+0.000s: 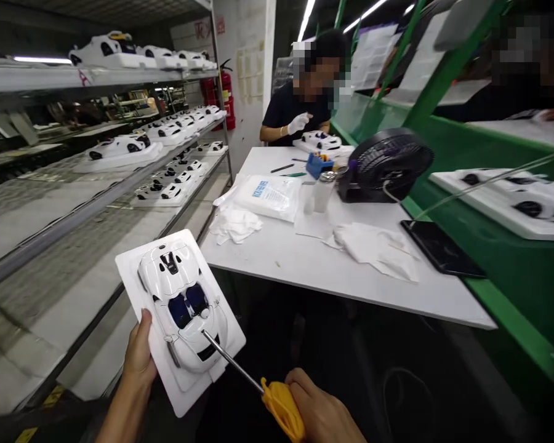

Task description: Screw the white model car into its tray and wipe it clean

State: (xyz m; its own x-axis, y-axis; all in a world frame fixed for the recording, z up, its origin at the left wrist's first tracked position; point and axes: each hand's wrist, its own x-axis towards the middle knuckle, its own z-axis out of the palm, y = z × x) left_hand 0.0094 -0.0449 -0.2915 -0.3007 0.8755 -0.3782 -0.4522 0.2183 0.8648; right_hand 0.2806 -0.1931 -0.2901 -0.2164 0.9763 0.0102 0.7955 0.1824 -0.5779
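My left hand (140,354) grips the left edge of a white foam tray (231,323), thumb on top, holding it tilted in front of the shelves. A white model convertible (168,283) with dark blue seats lies in the tray. My right hand (321,409) is closed round the yellow body of an air blow gun (284,409). Its thin metal tube points up and left. The tip is over the car's end nearest me; whether it touches cannot be told. Part of the gun's body is hidden behind my fingers.
At left, a metal rack (96,203) carries several model cars in foam trays. The white table (268,264) holds a wipes packet (268,197), crumpled cloths (373,246), a black fan (388,163) and a tablet (443,246). A gloved co-worker (300,117) sits at its far end.
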